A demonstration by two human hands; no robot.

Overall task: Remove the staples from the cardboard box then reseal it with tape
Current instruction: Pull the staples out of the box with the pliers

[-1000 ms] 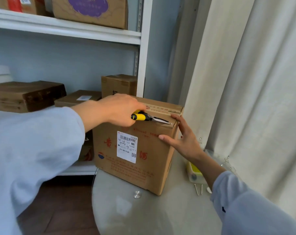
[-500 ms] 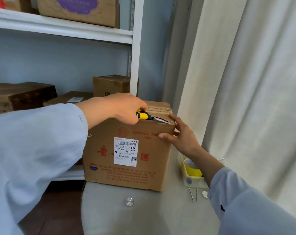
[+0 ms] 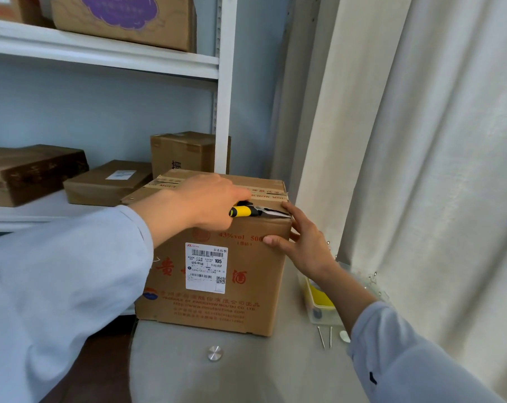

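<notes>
Here, left hand (image 3: 208, 202) in a tight grip round yellow-handled pliers (image 3: 248, 210) atop the cardboard box (image 3: 217, 274) — right hand (image 3: 301, 242) flat-fingered against its corner.

matt cardboard box (image 3: 217, 274), glossy glass table (image 3: 246, 373)

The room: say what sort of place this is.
Probably a storeroom or parcel area: white shelves stacked with sealed cartons, a box bearing a shipping label, and a curtain beside it.

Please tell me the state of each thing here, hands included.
Box: upright on table, top taped.
Pliers: gripped, tip at the box's top edge.
Left hand: grips pliers.
Right hand: fingers straight, bracing the box corner.
Tray: beside the box, behind the right arm.
</notes>
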